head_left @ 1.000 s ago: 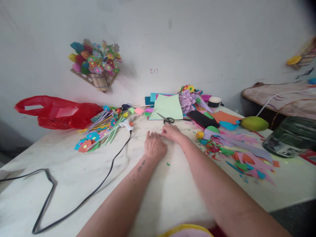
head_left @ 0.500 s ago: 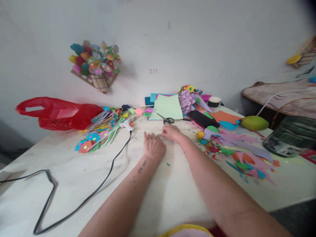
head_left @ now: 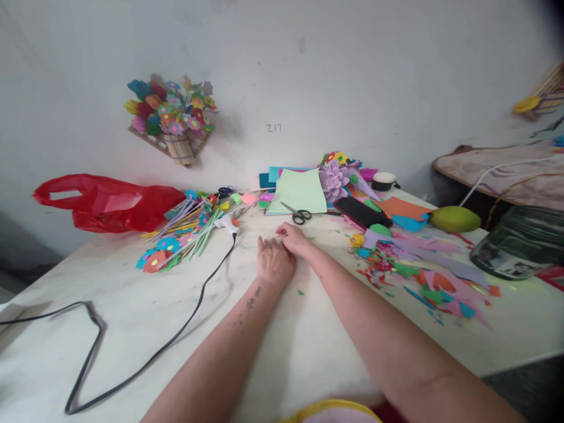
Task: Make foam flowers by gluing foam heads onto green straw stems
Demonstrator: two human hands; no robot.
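Note:
My left hand (head_left: 275, 261) lies palm down on the white table (head_left: 194, 346), fingers stretched forward and slightly apart. Touching or just over it, my right hand (head_left: 294, 239) is closed in a pinch beside the left fingertips. A pale green bit shows near the fingers, but what the pinch holds is too small to tell. Just beyond the hands, scissors with black handles (head_left: 300, 216) lie partly on a light green sheet (head_left: 299, 191). A small green scrap (head_left: 300, 292) rests to the right of my left wrist.
At left are a glue gun (head_left: 227, 224) with a black cord (head_left: 200, 299), paper flowers on stems (head_left: 165, 249) and a red plastic bag (head_left: 127, 205). To the right lie a phone (head_left: 363, 211), coloured scraps (head_left: 440, 288), a green fruit (head_left: 456, 219) and a glass jar (head_left: 520, 244).
My right hand has moved left and slightly nearer, away from the scissors, toward my left fingertips. My left hand stays almost in place.

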